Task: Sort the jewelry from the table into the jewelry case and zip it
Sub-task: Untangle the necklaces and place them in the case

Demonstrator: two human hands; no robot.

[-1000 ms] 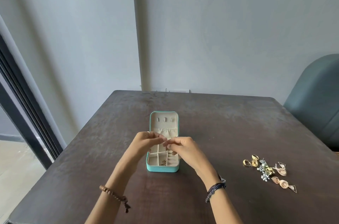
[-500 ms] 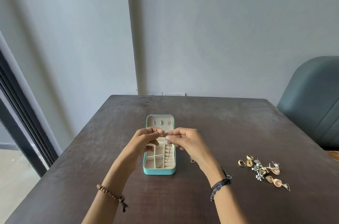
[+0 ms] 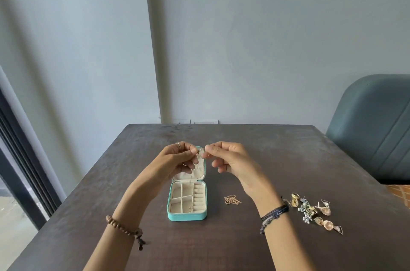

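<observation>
A small teal jewelry case point(image 3: 187, 216) lies open on the dark table, its cream dividers showing and its lid flat behind. Above the lid, my left hand point(image 3: 177, 159) and my right hand point(image 3: 228, 157) are raised, each pinching one end of a thin gold chain point(image 3: 191, 178). The chain hangs down from my fingertips toward the case's compartments. A second gold chain point(image 3: 231, 200) lies bunched on the table right of the case. Further right sits a pile of earrings and rings point(image 3: 312, 210).
The dark wooden table point(image 3: 288, 159) fills the lower view; its far edge meets a grey wall. A teal upholstered chair point(image 3: 375, 128) stands at the right. A dark door frame point(image 3: 20, 159) runs along the left.
Both hands have risen from low over the case's compartments to above the lid, drawing the thin chain up. The bunched chain on the table has come into sight.
</observation>
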